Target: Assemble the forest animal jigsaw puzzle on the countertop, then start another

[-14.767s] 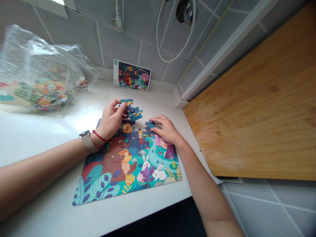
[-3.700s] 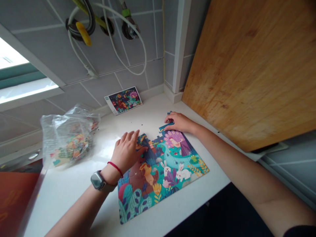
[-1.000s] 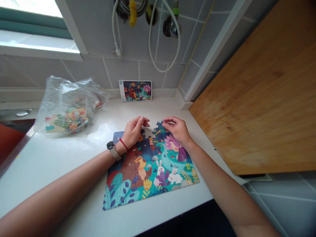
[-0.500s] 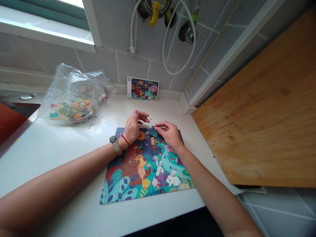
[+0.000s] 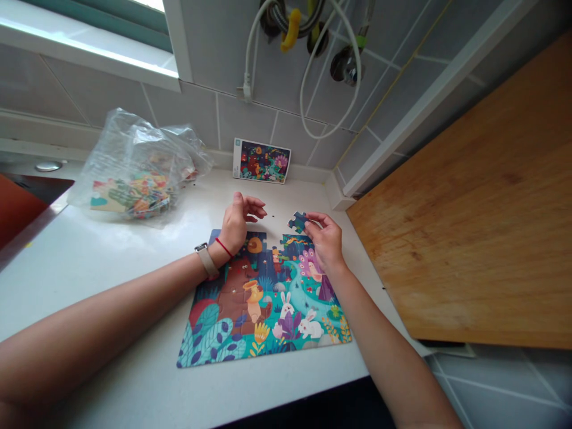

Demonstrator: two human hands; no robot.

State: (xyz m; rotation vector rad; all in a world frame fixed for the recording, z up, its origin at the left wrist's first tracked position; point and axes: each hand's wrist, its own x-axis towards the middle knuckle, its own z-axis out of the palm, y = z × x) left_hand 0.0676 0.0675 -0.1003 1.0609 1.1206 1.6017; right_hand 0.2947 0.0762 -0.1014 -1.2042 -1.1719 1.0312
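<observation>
Right hand (image 5: 328,238): thumb and forefinger pinched on the right side of a puzzle piece (image 5: 297,222), just past the puzzle's far edge, near the notch there (can't tell if it's clear of the counter (image 5: 111,262)). Piece looks like card: likely very light, stiff, smooth but not slick; knobs probably the weak spot, could bend or fray. Best hold: thumb and fingertip across the body, knobs left free. Left hand (image 5: 241,220): half spread, fingers loosely curled, nothing seen in it, wrist over the puzzle's far left corner. Puzzle (image 5: 263,304) lies flat; joined sheet probably flexes at seams, so support it wide. Beyond: picture card (image 5: 263,161) leaning on wall, plastic bag (image 5: 138,173) left.
</observation>
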